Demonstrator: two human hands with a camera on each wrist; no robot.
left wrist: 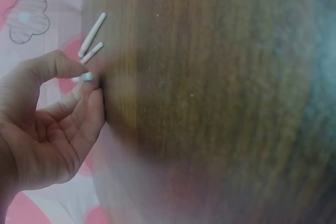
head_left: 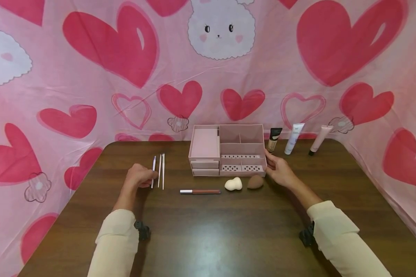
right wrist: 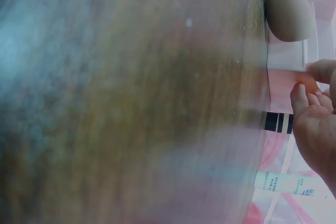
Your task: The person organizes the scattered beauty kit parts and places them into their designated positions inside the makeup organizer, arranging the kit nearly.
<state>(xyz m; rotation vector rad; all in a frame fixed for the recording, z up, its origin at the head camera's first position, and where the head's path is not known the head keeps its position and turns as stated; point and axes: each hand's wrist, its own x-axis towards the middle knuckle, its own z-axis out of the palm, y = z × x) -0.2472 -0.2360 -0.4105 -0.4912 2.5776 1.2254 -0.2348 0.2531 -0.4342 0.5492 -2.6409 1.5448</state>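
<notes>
In the head view my left hand [head_left: 141, 176] pinches the lower part of a slim white stick with a purplish upper end [head_left: 154, 163], probably a makeup brush. Two more thin white sticks [head_left: 163, 171] lie just right of it. The left wrist view shows the pinched white end [left wrist: 88, 76] between thumb and fingers. My right hand [head_left: 280, 170] holds the front right corner of a pink makeup organizer [head_left: 205, 142], thumb near the front and fingers along the side wall. A brown makeup sponge [head_left: 255, 182] and a cream sponge [head_left: 233, 184] sit before it.
A lip gloss tube [head_left: 200, 191] with a silver cap lies in front of the organizer. To the right stand a black tube [head_left: 274, 139], a white tube [head_left: 294, 139] and a pink tube [head_left: 320, 140]. A heart-patterned cloth [head_left: 208, 69] hangs behind the wooden table [head_left: 208, 234].
</notes>
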